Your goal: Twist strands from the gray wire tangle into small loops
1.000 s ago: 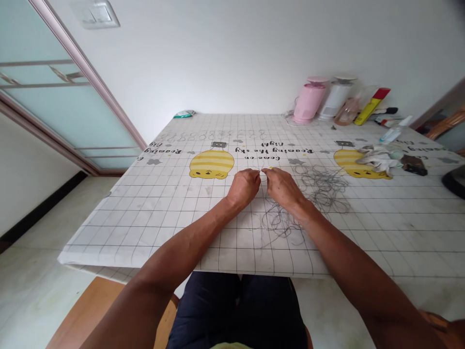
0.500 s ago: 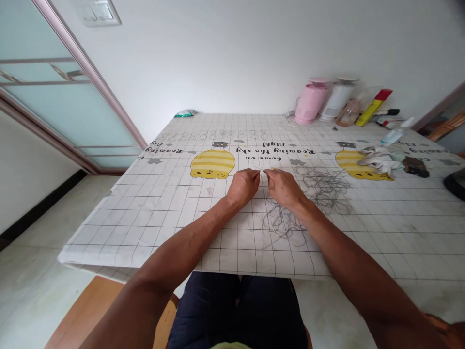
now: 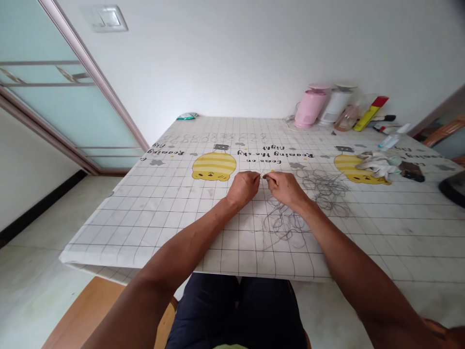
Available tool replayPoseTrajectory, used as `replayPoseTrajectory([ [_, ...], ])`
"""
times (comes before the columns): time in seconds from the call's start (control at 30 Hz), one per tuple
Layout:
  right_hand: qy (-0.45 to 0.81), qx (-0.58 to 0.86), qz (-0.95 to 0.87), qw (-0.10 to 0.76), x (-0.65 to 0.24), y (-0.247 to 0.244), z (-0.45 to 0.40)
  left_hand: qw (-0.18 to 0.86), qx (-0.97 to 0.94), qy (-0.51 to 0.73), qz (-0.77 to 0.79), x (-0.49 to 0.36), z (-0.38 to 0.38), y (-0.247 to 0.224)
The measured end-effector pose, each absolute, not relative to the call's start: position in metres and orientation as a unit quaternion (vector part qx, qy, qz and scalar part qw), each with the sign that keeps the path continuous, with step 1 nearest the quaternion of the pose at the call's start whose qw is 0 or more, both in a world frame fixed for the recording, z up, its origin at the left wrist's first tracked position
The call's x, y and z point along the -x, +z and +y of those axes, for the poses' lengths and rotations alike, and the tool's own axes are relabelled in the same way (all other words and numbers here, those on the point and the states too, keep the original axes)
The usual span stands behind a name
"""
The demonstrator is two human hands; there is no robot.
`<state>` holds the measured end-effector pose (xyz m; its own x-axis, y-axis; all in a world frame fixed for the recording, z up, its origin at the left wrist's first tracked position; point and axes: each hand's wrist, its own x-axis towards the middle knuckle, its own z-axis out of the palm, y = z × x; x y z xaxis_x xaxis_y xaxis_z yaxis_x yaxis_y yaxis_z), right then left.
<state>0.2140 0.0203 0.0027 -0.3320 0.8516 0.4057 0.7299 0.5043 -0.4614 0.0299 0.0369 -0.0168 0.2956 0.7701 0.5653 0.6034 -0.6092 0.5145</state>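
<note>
My left hand [image 3: 243, 188] and my right hand [image 3: 285, 189] meet above the middle of a grid-printed table cover [image 3: 163, 228]. Their fingertips pinch a thin grey thread [image 3: 262, 176] between them. A loose tangle of the same grey thread [image 3: 323, 191] lies under and to the right of my right hand, spreading towards my right forearm. Printed yellow striped cartoon figures sit beyond my hands on both sides. My fingers hide the exact hold on the thread.
A pink container [image 3: 310, 109], a white container [image 3: 336, 105], a yellow-and-red tube [image 3: 368, 114] and a small bottle [image 3: 388, 142] stand along the far edge. A crumpled white cloth [image 3: 379, 165] and a dark pouch [image 3: 412, 171] lie at right. A sliding glass door [image 3: 69, 116] stands left.
My hands stay pinched together on the thread with only slight finger movement. The whole scene sits a little lower and shifted in view, from my head moving.
</note>
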Motion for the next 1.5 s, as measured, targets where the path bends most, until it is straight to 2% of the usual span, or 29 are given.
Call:
replayPoseTrajectory([
  [0.17,0.107,0.49,-0.805,0.316,-0.215,0.004,0.02,0.185,-0.77,0.44,0.424,-0.031,0.034,-0.012],
  [0.37,0.166,0.497,-0.778,0.345,-0.216,0.01,0.017,0.531,-0.558,0.467,0.434,-0.027,0.034,0.004],
  [0.43,0.193,0.504,-0.766,0.351,-0.216,0.011,0.016,0.61,-0.49,0.472,0.407,-0.022,0.037,0.008],
  [0.53,0.212,0.502,-0.762,0.35,-0.215,0.013,0.015,0.671,-0.449,0.472,0.355,-0.015,0.044,0.007],
  [0.73,0.259,0.479,-0.768,0.336,-0.216,0.017,0.013,0.696,-0.47,0.468,0.274,-0.011,0.047,0.002],
  [1.03,0.373,0.463,-0.736,0.323,-0.221,0.011,0.018,0.668,-0.505,0.472,0.277,-0.013,0.045,0.003],
  [1.27,0.294,0.473,-0.765,0.324,-0.219,0.017,0.014,0.652,-0.525,0.459,0.298,-0.012,0.046,0.0],
  [1.5,0.198,0.499,-0.76,0.367,-0.217,0.015,0.017,0.641,-0.522,0.454,0.333,-0.011,0.045,0.004],
])
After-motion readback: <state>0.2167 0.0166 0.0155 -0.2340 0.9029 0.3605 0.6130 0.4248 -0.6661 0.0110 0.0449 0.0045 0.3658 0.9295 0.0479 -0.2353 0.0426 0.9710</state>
